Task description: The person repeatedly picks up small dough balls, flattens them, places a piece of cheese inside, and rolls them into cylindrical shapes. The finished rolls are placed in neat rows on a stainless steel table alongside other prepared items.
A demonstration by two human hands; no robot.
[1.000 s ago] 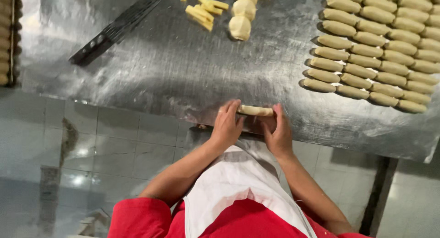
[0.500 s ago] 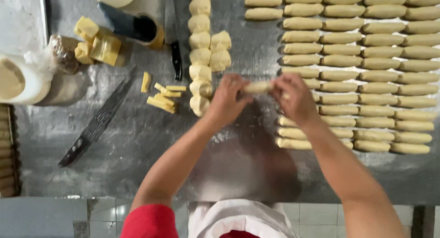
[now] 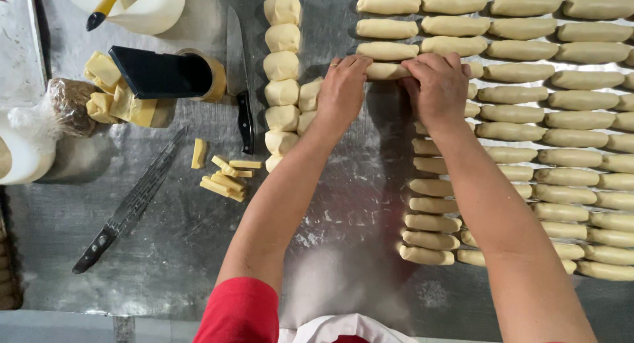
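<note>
Both hands, left hand and right hand, close their fingers over a dough roll at upper centre. It is pale, smooth and log-shaped.

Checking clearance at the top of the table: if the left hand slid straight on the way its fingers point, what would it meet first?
The left hand rests on a dough roll and points up-table. Just beyond lies another finished roll, likely the first thing met.

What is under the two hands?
A dough roll lies on the metal table, gripped by the left hand and right hand. Its ends are covered by the fingers.
</note>
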